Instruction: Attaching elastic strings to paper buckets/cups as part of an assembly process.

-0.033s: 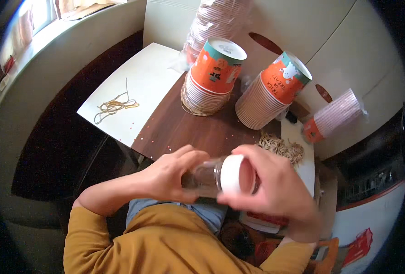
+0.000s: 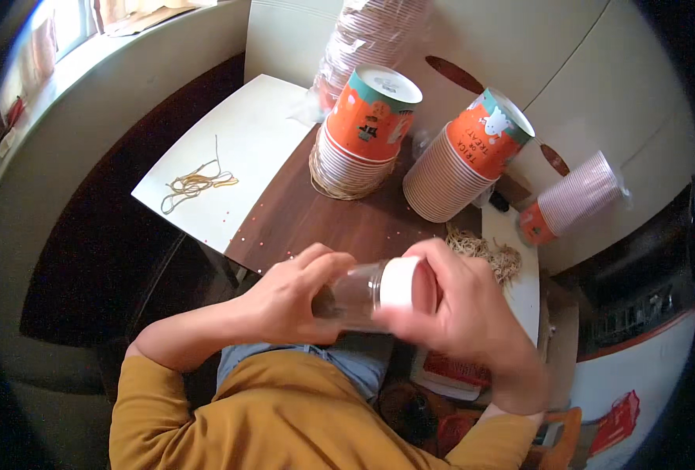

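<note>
A clear jar (image 2: 355, 291) with a white lid (image 2: 398, 283) is held on its side above the near table edge, in front of my body. My left hand (image 2: 285, 294) is wrapped round the base end of the jar. On the right, my right hand (image 2: 469, 309) grips the lid, with its thumb on the near side and its fingers over the top. The lid sits on the jar's mouth. Whether anything lies inside the jar cannot be made out, since my left hand covers part of it.
Two stacks of upturned orange paper cups (image 2: 369, 129) stand on the dark brown tabletop (image 2: 300, 215). Plastic-wrapped cups (image 2: 375, 35) rise behind; another bagged stack (image 2: 571, 196) leans at right. Shredded paper (image 2: 488, 254) lies beyond my right hand, yellowish cords (image 2: 195, 184) at left, tiny beads scattered.
My right hand has shifted slightly upward, and the lid end of the jar has moved a little up and right with it. My left hand stays nearly still.
</note>
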Action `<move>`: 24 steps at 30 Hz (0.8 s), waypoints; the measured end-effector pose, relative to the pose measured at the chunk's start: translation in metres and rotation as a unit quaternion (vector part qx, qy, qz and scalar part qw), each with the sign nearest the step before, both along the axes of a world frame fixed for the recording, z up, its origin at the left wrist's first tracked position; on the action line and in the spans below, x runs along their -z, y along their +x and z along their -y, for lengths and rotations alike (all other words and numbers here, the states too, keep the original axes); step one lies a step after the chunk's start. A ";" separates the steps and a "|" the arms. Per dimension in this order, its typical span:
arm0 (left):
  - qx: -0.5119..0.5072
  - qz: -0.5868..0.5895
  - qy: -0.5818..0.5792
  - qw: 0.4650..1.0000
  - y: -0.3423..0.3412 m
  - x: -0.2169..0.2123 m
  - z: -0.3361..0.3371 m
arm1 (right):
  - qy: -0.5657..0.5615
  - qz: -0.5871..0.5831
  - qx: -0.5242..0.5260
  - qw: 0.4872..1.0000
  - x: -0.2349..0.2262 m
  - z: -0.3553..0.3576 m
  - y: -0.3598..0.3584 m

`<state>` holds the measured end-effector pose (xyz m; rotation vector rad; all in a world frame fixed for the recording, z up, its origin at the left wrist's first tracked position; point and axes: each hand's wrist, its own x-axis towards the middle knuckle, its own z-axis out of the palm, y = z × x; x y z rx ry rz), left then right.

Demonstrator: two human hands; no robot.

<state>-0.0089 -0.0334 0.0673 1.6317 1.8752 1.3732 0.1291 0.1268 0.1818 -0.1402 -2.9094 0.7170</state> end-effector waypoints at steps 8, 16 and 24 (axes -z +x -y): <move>-0.294 -0.058 0.116 0.947 -0.063 -0.012 0.037 | -0.211 0.355 -0.019 0.911 0.016 -0.050 -0.024; -0.602 -0.170 0.190 0.757 -0.286 -0.088 0.206 | -0.251 0.246 0.008 0.936 0.048 -0.082 0.031; -0.531 -0.296 0.072 0.791 -0.531 -0.101 0.383 | -0.292 0.208 0.104 0.928 0.061 -0.087 0.007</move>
